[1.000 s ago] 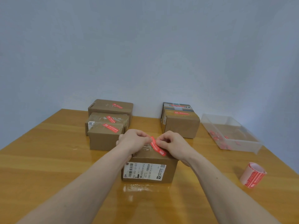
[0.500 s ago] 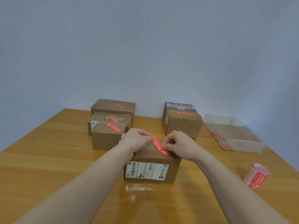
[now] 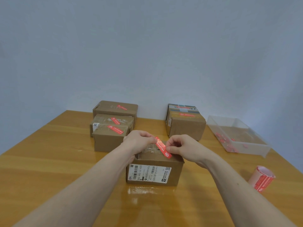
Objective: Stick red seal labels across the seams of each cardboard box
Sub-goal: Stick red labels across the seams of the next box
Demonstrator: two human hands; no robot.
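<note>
Red seal label (image 3: 163,147) pinched at both ends, left hand (image 3: 139,140) and right hand (image 3: 181,147), over near cardboard box (image 3: 155,171) seam.

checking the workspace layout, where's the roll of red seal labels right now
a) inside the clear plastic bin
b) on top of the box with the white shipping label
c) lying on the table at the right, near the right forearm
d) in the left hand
c: the roll of red seal labels lies on its side on the wooden table, nearer than the clear plastic bin.
</note>
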